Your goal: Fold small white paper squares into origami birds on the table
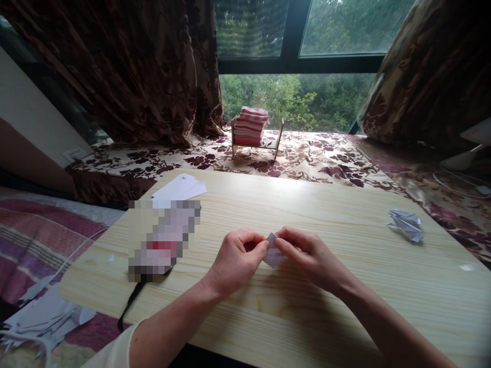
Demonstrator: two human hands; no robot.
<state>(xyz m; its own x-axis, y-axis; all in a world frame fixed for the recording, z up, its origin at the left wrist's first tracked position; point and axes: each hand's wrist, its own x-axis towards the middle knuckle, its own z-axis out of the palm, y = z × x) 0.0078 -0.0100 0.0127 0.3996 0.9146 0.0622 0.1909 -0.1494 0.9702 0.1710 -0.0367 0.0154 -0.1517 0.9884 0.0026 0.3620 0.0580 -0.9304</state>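
Over the middle of the wooden table (245,317) I hold a small folded sheet of paper (273,256) up between both hands. My left hand (240,255) pinches its left edge with thumb and index finger. The fingers of my right hand (305,253) are closed on its upper right side. One corner of the paper points upward between my fingertips, and its lower corner hangs free. Folded paper pieces (406,225) lie at the table's right side. White paper sheets (180,188) lie at the back left.
A blurred-out item (164,245) with a black strap lies on the table's left. Beyond the table, a small wooden rack (276,140) holds folded striped cloths (251,125) on the patterned window ledge. Loose papers (48,317) lie below the left edge, near a white cable (79,250).
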